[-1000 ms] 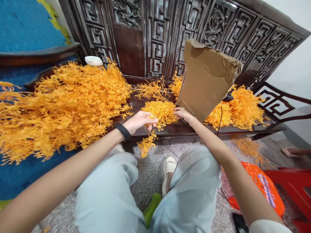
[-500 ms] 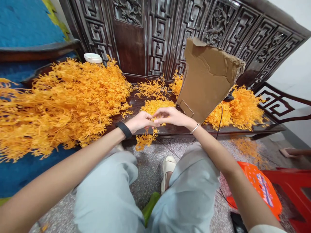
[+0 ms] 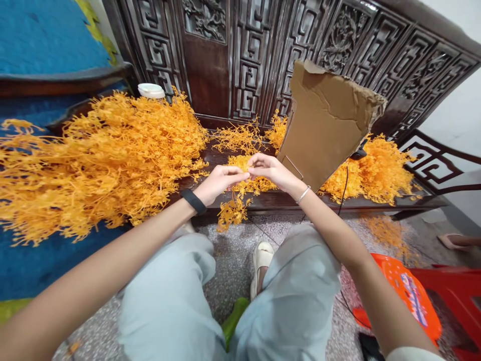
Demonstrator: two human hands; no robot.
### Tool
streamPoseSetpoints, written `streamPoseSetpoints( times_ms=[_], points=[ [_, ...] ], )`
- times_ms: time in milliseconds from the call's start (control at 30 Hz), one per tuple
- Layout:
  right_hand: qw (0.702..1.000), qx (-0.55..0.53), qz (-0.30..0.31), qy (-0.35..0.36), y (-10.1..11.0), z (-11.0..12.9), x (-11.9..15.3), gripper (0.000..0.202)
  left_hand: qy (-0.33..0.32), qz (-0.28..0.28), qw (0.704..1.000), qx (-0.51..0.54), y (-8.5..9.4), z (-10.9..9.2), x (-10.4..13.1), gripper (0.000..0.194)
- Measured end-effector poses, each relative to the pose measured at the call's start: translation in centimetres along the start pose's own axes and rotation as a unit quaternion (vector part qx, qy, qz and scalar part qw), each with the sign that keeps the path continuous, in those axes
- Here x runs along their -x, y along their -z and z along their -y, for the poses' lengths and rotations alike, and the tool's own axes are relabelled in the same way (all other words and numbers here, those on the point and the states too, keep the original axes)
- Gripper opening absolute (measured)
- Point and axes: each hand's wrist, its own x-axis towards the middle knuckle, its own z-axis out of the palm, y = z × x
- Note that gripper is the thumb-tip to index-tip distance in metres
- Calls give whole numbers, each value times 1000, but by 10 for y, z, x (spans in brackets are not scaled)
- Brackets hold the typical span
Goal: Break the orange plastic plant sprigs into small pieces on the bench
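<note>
My left hand [image 3: 223, 183], with a black band at its wrist, pinches the top of an orange plastic flower strand [image 3: 233, 211] that dangles past the bench edge. Fingertip to fingertip with it, my right hand [image 3: 268, 170] is closed in a pinch on a small orange piece of the same material. Where the pieces meet is too small to make out. Beneath both hands lies a heap of orange flower pieces [image 3: 265, 186] on the dark wooden bench [image 3: 214, 155]. Behind it are thinner orange stems [image 3: 238, 138].
A large orange pile [image 3: 124, 160] covers the left side. A torn cardboard sheet [image 3: 326, 120] stands at right, before another orange pile [image 3: 387, 168] and a black cable [image 3: 343, 188]. A white round container [image 3: 151, 91] sits behind. Red-orange stool [image 3: 408, 291] at lower right.
My right hand has lifted slightly and its fingers have straightened, pinching at the left fingertips. The whole view has shifted a little; the strand still hangs from my left hand.
</note>
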Motion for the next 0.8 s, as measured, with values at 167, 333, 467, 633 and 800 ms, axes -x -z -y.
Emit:
streamPoseSetpoints(
  times_ms=[167, 333, 467, 633, 800],
  points=[
    [996, 64, 25, -58, -2, 8, 3, 15, -25, 11, 998, -49, -4, -1, 2, 20],
    [994, 14, 21, -103, 1, 2, 3, 11, -20, 17, 996, -80, -5, -4, 4, 27],
    [989, 8, 34, -142, 2, -1, 2, 13, -9, 21, 996, -91, -6, -5, 3, 23],
    [989, 41, 27, -141, 5, -1, 2, 8, 3, 35, 993, -108, -2, -5, 2, 21],
    [992, -75, 63, -78, 6, -5, 0, 20, 14, 13, 1000, -12, -1, -8, 3, 21]
  ],
)
